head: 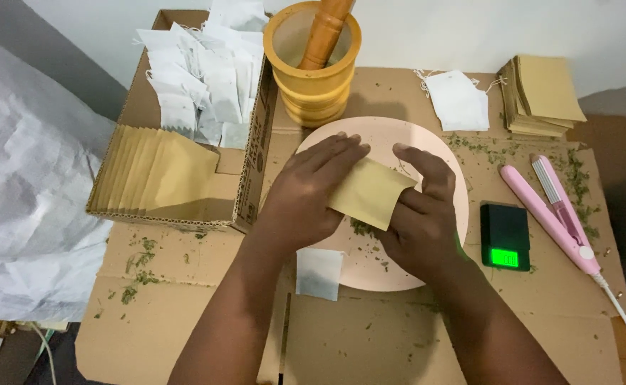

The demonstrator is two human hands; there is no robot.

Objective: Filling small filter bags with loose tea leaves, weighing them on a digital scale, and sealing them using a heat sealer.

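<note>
Head view: the left hand [300,203] and right hand [420,214] both pinch a small tan paper envelope [368,192], each grip closed on it, above the round pale pink plate [455,178]. A small white filter bag [319,274] lies just below the left hand, overlapping the plate's near rim, on the cardboard-covered tabletop [370,335].

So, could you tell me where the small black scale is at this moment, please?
In the head view, the scale sits on the cardboard on the person's right, between the pink plate and the pink sealer, just beside the right hand.

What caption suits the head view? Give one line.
Left hand and right hand hold a tan paper envelope over a pink plate.
</note>
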